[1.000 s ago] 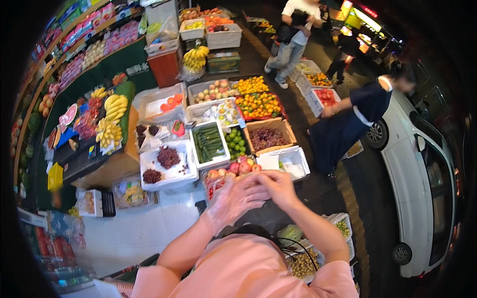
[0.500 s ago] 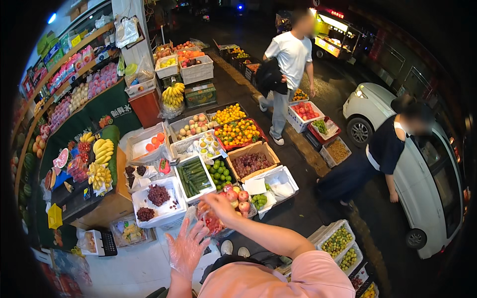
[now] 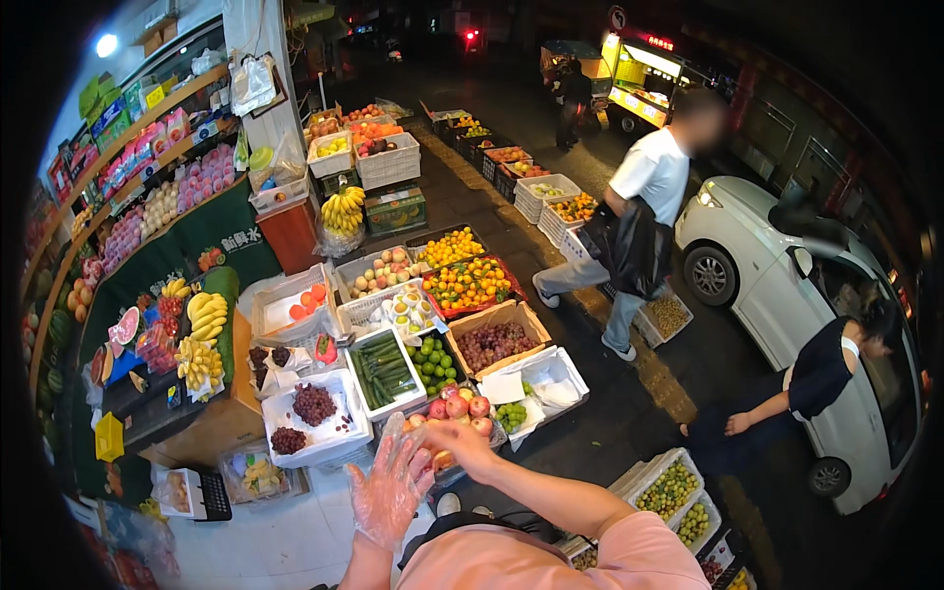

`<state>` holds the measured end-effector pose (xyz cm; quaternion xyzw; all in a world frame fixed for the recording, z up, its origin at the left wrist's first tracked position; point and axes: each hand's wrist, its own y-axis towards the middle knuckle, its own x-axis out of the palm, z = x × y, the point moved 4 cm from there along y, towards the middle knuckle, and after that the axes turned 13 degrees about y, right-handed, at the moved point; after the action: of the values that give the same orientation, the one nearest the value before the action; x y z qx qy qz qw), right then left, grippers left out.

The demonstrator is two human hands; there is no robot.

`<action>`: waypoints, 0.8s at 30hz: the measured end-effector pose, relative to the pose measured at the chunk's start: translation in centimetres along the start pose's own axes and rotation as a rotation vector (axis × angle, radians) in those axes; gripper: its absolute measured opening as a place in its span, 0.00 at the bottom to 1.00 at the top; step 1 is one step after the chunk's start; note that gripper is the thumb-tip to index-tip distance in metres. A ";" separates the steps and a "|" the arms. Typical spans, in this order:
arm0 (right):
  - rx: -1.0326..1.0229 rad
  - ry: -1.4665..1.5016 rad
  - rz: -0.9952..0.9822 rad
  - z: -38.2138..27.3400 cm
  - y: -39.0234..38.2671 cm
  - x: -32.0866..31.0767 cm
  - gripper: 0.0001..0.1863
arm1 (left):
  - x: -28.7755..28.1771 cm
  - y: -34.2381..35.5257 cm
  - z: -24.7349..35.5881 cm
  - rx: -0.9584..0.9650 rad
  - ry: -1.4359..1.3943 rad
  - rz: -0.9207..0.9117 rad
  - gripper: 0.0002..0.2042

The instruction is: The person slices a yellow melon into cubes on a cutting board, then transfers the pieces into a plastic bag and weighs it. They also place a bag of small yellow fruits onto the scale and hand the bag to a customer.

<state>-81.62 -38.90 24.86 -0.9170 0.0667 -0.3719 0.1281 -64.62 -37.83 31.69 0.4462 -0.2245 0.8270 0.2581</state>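
My left hand (image 3: pixel 388 487) wears a thin clear plastic glove (image 3: pixel 391 447), with its fingers spread and palm turned up. My right hand (image 3: pixel 457 447) is bare and reaches across from the right. Its fingers are bent together at the finger end of the glove and seem to pinch the film; the exact contact is partly hidden. Just beyond both hands sits a box of red apple-like fruit (image 3: pixel 457 404). To its left, a white foam box (image 3: pixel 339 447) holds dark grapes (image 3: pixel 314 403).
Cucumbers (image 3: pixel 383 369), limes (image 3: pixel 433 364), a carton of red grapes (image 3: pixel 492 346) and oranges (image 3: pixel 470 285) stand ahead. Bananas (image 3: pixel 206 315) lie on the left counter. Crates of green fruit (image 3: pixel 671 487) are at the right. Two people pass near a white car (image 3: pixel 787 285).
My right hand has moved right and down, and my left hand slightly right, staying close together. The person in white has walked right; the person in dark clothes has moved farther right.
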 end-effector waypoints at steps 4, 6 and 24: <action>-0.102 -0.223 -0.024 1.4 -1.2 -0.2 0.09 | 0.7 0.2 -0.8 -0.024 0.008 0.012 0.41; -0.179 -0.337 0.054 1.5 -0.4 -1.2 0.08 | 0.5 0.4 -1.5 -0.034 -0.018 0.028 0.39; 0.139 0.200 -0.154 11.0 4.2 9.1 0.14 | -9.2 -7.6 7.5 0.177 0.139 0.215 0.31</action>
<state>-67.54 -42.87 22.04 -0.8666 -0.0175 -0.4739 0.1552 -50.85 -38.57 28.67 0.3823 -0.1787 0.8953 0.1425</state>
